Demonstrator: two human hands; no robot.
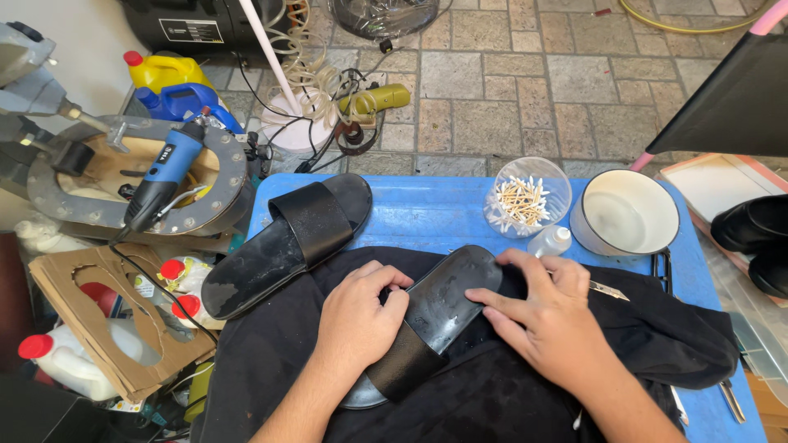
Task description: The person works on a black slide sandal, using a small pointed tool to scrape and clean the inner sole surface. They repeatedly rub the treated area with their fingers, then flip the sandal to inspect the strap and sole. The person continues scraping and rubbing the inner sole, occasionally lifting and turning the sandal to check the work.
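A black slide sandal lies on a black cloth spread over a blue table. My left hand curls over the sandal's strap, gripping it near its middle. My right hand rests flat by the sandal's front end, fingers touching its edge. A second black slide sandal lies apart at the table's left, partly off the cloth.
A clear bowl of cotton swabs, a small clear bottle and a white bowl stand at the table's back right. A blue rotary tool, jugs and cardboard sit left. Black shoes rest at right.
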